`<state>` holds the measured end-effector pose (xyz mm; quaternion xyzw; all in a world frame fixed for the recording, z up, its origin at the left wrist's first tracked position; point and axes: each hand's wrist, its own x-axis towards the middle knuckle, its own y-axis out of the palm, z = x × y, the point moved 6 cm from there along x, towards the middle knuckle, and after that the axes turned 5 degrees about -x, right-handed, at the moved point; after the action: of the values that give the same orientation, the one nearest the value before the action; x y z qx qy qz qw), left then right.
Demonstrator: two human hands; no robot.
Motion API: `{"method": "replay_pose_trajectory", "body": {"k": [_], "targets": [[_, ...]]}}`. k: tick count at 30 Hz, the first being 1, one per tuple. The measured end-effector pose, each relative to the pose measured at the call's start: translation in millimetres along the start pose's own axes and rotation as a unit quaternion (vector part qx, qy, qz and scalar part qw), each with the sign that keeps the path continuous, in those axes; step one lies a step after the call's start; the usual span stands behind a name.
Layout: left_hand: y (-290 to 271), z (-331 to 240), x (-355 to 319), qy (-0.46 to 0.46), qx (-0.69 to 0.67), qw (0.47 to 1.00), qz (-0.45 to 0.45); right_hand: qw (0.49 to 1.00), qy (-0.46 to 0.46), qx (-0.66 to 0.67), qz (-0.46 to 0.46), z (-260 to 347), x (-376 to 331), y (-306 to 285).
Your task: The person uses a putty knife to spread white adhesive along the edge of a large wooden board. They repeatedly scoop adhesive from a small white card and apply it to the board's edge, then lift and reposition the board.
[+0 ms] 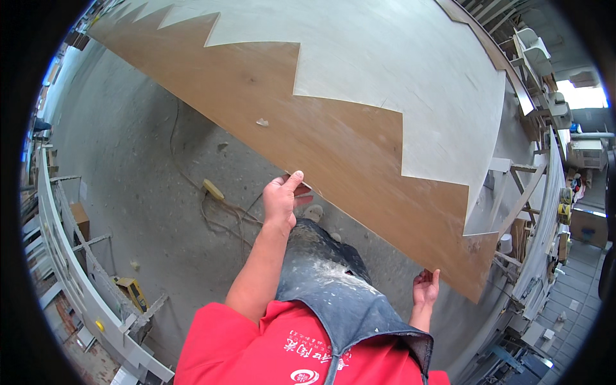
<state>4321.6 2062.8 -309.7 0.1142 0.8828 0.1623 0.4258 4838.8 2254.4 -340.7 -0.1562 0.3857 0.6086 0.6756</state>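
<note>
A large thin brown board [350, 151] with a stair-stepped far edge runs from the far left down to the near right in front of me. Its steps border a broad white panel [385, 64]; I cannot tell which of the two lies on top. My left hand [282, 200] grips the board's straight near edge, thumb over it and fingers beneath. Farther right, my right hand [425, 289] pinches the same edge close to the board's right end, its fingers partly hidden below. A small pale scrap [262, 122] rests on the brown surface.
Cords trail over the grey floor [115, 160], beside a yellowish tool-like object [213, 189]. A pale frame [64, 218] curves along the left, near a yellow box [131, 292]. White trestle-like supports [523, 199] and a cluttered bench [564, 212] stand at the right.
</note>
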Motion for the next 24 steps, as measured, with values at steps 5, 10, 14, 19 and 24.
{"method": "replay_pose_trajectory", "body": {"k": [5, 10, 14, 19, 24], "targets": [[-5, 1, 8, -0.001, -0.039, 0.999, 0.018, 1.000, -0.007, 0.027, 0.013, -5, 4, -4], [-3, 0, 7, 0.009, -0.059, 0.998, 0.033, 0.998, -0.002, 0.057, 0.022, -6, 8, -10], [-4, 1, 9, 0.011, -0.059, 0.997, 0.054, 0.998, -0.010, 0.053, 0.030, -7, 10, -12], [-13, -6, 0, 0.002, -0.087, 0.995, 0.054, 0.999, 0.000, 0.043, 0.019, -7, 2, -6], [-30, -37, 20, 0.059, -0.031, 0.997, -0.031, 0.999, 0.008, 0.034, 0.037, -9, 7, -9]]}}
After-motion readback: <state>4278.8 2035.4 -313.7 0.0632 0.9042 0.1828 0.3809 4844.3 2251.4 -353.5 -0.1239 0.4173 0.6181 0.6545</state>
